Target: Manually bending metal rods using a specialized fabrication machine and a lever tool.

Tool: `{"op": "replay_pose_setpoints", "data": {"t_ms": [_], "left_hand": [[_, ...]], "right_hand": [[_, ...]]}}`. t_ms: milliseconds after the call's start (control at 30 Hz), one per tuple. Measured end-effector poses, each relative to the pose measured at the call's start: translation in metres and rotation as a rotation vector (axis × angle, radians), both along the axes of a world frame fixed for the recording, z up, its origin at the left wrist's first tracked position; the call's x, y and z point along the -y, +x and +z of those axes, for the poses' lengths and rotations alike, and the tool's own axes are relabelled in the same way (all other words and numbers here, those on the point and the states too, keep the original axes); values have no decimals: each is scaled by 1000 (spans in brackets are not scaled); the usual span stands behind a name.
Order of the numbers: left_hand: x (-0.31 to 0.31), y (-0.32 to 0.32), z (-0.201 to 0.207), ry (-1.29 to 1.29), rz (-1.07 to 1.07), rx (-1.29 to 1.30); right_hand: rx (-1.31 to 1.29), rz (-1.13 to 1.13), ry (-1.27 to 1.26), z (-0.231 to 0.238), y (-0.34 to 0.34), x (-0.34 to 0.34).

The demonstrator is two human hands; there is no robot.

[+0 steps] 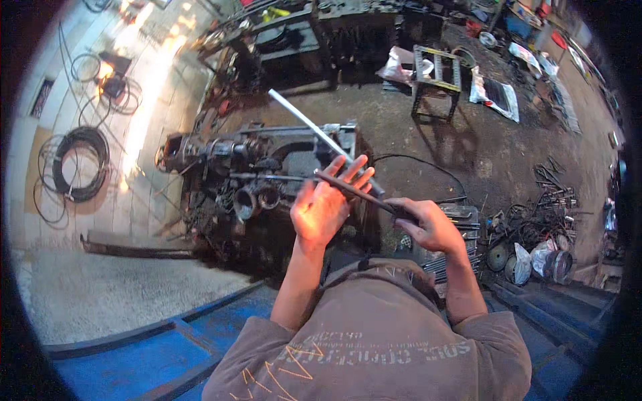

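**Dark rod [361,193] is stretching between two hands**

The right hand [429,224] is closing around the near end of the rod, in front of the person's brown shirt [394,327]. The left hand [323,208] is facing palm up with its fingers spread, and the rod is lying across them. Behind those fingers a pale pipe [304,119] is slanting away to the upper left; what is supporting it, I cannot tell. Beyond the left hand, a grimy machine [231,150] is sitting on the floor. A heap of metal parts [531,237] is lying to the right, a coil of black hose [81,194] is resting far left, and a metal stool [436,85] is standing farther off, beside a white bag [399,65].
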State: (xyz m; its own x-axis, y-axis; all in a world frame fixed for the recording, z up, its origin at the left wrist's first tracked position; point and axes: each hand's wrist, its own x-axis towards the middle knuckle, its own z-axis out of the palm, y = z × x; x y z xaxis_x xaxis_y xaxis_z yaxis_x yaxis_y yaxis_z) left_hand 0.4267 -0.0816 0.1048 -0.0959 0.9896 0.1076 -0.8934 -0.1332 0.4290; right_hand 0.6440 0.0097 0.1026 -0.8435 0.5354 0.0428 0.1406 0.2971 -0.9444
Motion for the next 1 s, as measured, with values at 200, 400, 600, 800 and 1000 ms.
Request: {"op": "replay_pose_setpoints", "data": {"t_ms": [200, 400, 600, 800, 1000], "left_hand": [[55, -71, -24, -209, 166, -230], [85, -126, -43, -234, 285, -254], [106, -155, -54, -266, 388, -137], [113, -161, -68, -301, 414, -46], [115, -172, -81, -337, 549, 66]], "right_hand": [[57, -40, 58, -6, -71, 38], [190, -252, -239, 2, -92, 57], [61, -428, -320, -26, -96, 74], [-598, -455, -1000, -34, -122, 72], [-698, -424, -1189, -41, -137, 56]]}}
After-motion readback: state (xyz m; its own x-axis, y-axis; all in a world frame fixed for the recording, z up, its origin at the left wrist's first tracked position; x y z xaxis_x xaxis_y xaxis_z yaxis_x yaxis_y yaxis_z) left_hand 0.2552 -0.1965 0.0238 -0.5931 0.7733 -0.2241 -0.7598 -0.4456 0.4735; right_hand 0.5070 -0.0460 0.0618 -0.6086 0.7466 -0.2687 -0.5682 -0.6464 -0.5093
